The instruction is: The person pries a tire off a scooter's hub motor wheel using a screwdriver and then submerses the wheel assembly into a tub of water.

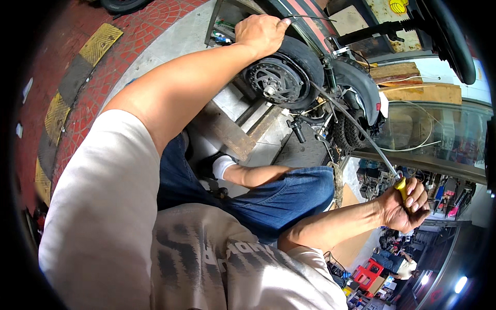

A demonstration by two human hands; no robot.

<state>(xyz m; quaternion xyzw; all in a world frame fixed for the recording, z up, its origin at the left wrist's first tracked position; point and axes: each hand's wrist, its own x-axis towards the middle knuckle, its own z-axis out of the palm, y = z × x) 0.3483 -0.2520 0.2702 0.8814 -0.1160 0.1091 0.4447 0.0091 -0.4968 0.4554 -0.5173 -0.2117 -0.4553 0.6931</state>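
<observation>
A wheel with a black tyre (304, 58) and a drilled brake disc (273, 81) lies in front of me. At its upper left edge my left hand (260, 34) is closed, its fingers hidden from view. A thin dark line, perhaps a rod or cable, runs rightward past its thumb; I cannot tell whether the hand holds it. Out to the right, my right hand (405, 207) grips the yellow handle of a long screwdriver (366, 135). Its metal shaft slants up to the left, and the tip meets the tyre's right side near the rim.
A wooden support (227, 132) stands below the wheel. Right of it are a black grip (297, 130), a grey mudguard (357, 82) and knobby tyres (347, 132). Wooden boards (422, 93) lie on a glass-sided case (434, 129). A person (405, 266) is near a red stool (368, 274).
</observation>
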